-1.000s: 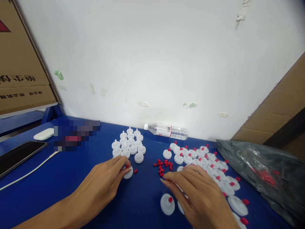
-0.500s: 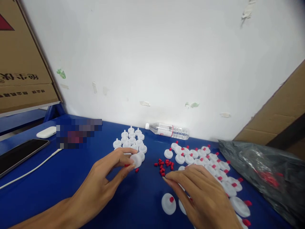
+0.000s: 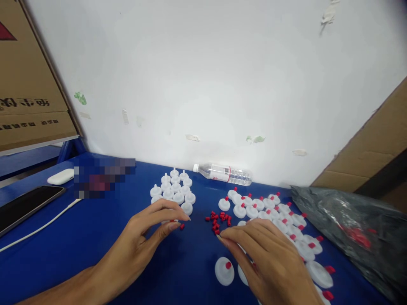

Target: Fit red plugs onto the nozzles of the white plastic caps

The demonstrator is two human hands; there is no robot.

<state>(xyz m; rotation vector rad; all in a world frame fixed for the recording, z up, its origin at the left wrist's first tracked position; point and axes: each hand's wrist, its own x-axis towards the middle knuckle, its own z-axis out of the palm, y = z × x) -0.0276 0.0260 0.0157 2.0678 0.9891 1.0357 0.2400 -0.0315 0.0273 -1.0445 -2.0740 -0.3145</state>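
The left hand [image 3: 143,233] pinches a red cap [image 3: 173,220] between thumb and forefinger near white discs [image 3: 178,197]; the right hand [image 3: 270,254] lies spread flat; a light, steady pinch seems best.

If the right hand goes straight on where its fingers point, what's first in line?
Likely the loose red caps, just beyond the fingertips of the right hand; depth unclear from one view.
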